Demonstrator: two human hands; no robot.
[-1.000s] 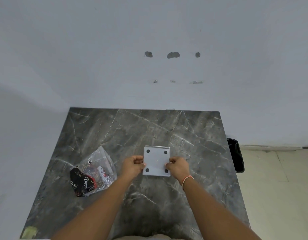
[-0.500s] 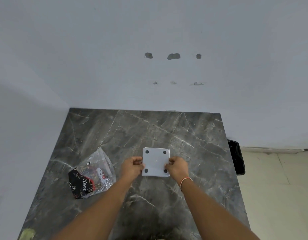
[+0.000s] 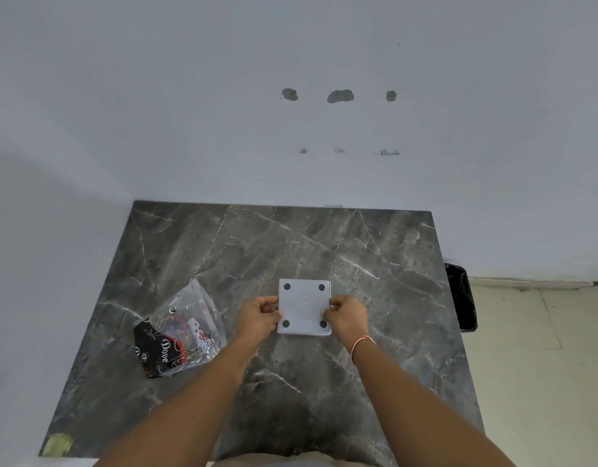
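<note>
A square white plate (image 3: pixel 304 306) with a dark round pad near each corner lies flat on the dark marble table (image 3: pixel 375 264), near its middle. My left hand (image 3: pixel 258 316) grips the plate's left edge with curled fingers. My right hand (image 3: pixel 346 316) grips its right edge the same way; an orange band circles that wrist. Whatever is on the plate's underside is hidden.
A clear plastic bag (image 3: pixel 181 332) holding a black "Dove" pack and small items lies on the table left of my left hand. A black bin (image 3: pixel 460 296) stands on the floor past the table's right edge. A white wall rises behind the table.
Both hands keep their hold on the white plate; it stays in about the same spot on the table. Only the view shifts slightly.
</note>
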